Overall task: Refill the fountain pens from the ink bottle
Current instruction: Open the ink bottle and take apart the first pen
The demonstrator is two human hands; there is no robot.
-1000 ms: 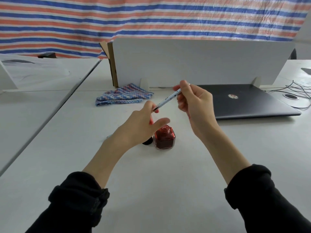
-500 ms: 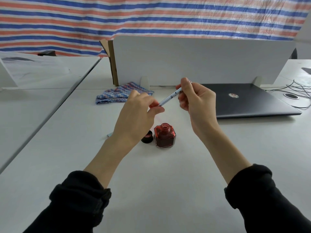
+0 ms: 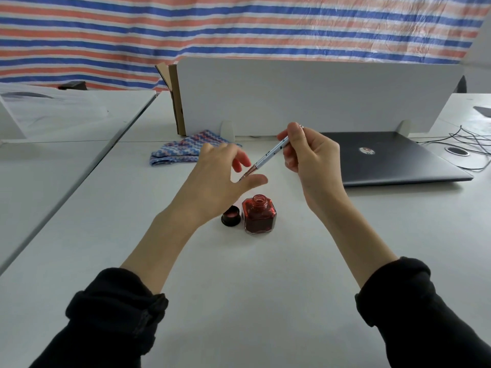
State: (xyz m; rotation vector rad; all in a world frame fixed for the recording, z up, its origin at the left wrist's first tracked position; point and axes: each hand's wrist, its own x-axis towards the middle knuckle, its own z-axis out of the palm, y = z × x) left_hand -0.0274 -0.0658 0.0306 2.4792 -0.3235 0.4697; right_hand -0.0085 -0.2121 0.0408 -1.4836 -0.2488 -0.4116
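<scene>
An uncapped glass ink bottle (image 3: pixel 259 217) with red ink stands on the white table (image 3: pixel 239 301). Its black cap (image 3: pixel 230 216) lies upside down just left of it. My right hand (image 3: pixel 312 158) grips the upper end of a slim white fountain pen (image 3: pixel 268 156), held slanted above the bottle with its lower end pointing down-left. My left hand (image 3: pixel 218 176) hovers at that lower end, fingers spread and relaxed, thumb just under the pen's tip; whether it touches the pen I cannot tell.
A folded blue zigzag cloth (image 3: pixel 183 151) lies behind my left hand. A closed dark laptop (image 3: pixel 393 158) sits at the right, with cables (image 3: pixel 470 144) beyond it. A white divider board (image 3: pixel 305 94) and a cardboard piece (image 3: pixel 175 99) stand at the back.
My left hand, pinched at the pen's lower end half a second ago, has spread its fingers and dropped slightly. The right hand and pen have barely moved.
</scene>
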